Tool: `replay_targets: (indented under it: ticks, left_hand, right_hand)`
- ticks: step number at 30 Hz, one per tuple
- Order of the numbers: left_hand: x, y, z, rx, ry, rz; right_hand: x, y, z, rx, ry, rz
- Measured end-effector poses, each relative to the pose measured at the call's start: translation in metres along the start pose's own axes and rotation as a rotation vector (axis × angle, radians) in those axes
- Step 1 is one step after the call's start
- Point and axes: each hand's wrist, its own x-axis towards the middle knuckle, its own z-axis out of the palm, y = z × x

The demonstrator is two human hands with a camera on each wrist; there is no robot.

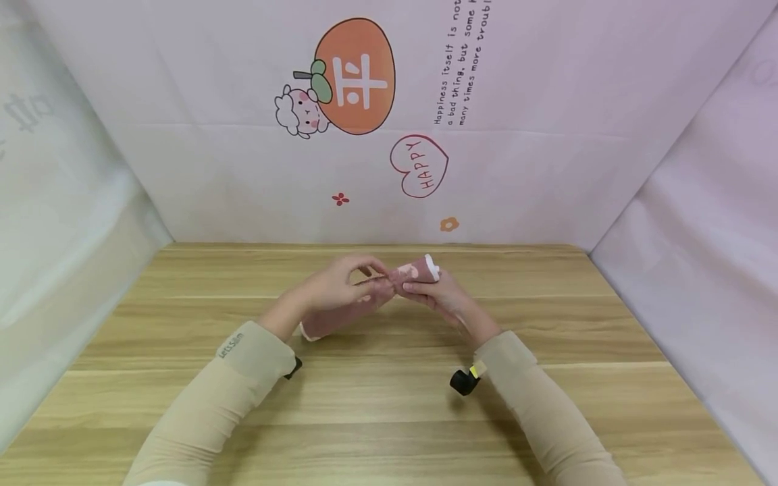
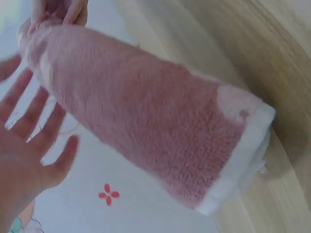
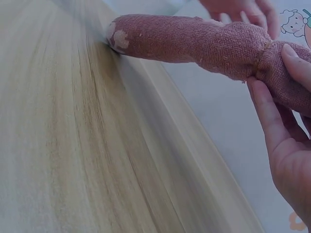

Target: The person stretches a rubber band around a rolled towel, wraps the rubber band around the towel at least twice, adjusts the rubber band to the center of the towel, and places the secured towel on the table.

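Observation:
A dusty-pink towel [image 1: 340, 316] with white ends and pale patches is rolled into a long bundle, slanting in front of me. Around its narrowed part runs a thin band [image 3: 262, 59], seen in the right wrist view. My right hand [image 1: 442, 295] grips the roll just beside this band, thumb on one side and fingers on the other. The left hand [image 1: 337, 280] is over the roll near the band. Its fingers are spread and extended alongside the towel in the left wrist view, not wrapped round it. The loose lower end of the roll [image 2: 146, 102] widens toward its white edge.
A wood-grain table [image 1: 377, 418] lies under both arms. Behind it hangs a white printed cloth [image 1: 243, 182], with more white cloth [image 1: 699, 256] at either side. Black wrist-worn devices [image 1: 464, 383] show beneath the sleeves.

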Motion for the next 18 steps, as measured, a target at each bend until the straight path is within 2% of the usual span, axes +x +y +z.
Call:
replay_targets:
  ticks: [2, 4, 7, 10, 14, 18]
  left_hand:
    - [0.002, 0.004, 0.003, 0.079, 0.057, 0.049]
    - [0.004, 0.006, 0.007, 0.197, 0.107, 0.097]
    - [0.008, 0.008, 0.011, 0.340, 0.150, 0.172]
    - [0.010, 0.010, 0.015, 0.408, 0.183, 0.230]
    - [0.012, 0.012, 0.018, 0.467, 0.195, 0.294]
    - [0.012, 0.018, 0.018, 0.557, 0.153, 0.299]
  right_hand:
    - [0.000, 0.000, 0.000, 0.005, 0.003, 0.003]
    - [0.000, 0.000, -0.001, 0.011, 0.004, 0.007]
    - [0.000, 0.000, -0.001, 0.017, 0.004, 0.010]
    - [-0.001, 0.000, -0.002, 0.020, 0.004, 0.009]
    - [-0.003, 0.001, -0.003, 0.015, 0.005, 0.007]
    - [-0.004, 0.003, -0.004, 0.017, 0.007, 0.007]
